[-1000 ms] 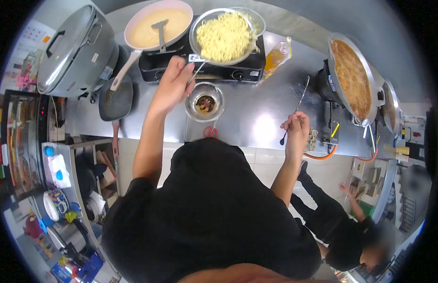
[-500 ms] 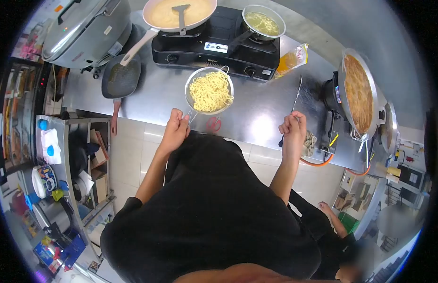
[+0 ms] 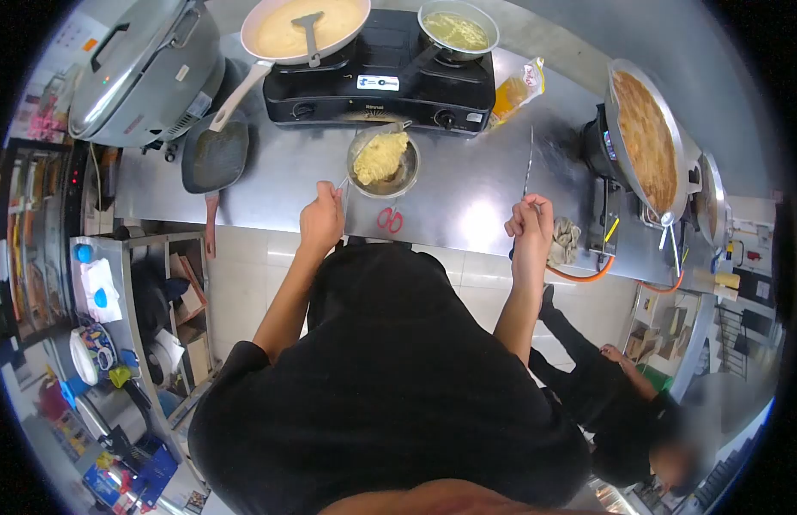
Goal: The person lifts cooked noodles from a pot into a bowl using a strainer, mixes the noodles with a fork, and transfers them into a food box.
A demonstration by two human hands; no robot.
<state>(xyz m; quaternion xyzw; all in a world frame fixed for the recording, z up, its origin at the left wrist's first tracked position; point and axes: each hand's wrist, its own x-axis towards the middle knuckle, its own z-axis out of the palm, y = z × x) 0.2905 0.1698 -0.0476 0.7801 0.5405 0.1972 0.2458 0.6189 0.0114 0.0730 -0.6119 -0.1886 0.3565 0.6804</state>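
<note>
My left hand is closed round the handle of a strainer, which is tipped over a metal bowl. Yellow noodles hang in a clump from the strainer into the bowl, above dark contents. Red-handled scissors lie just below the bowl. My right hand is closed on a thin metal utensil that points up and away over the counter. Behind the bowl is a black two-burner stove bearing a pot of greenish liquid and a pan of creamy liquid with a grey spatula.
A large cooker and a dark square pan stand left. An orange-filled bag lies beside the stove. To the right are a big brown-filled wok, a cloth and an orange hose. Another person is at lower right.
The strainer has moved from above the stove down to the counter and has tilted, so the noodles now slump into the bowl. My right hand still holds the utensil.
</note>
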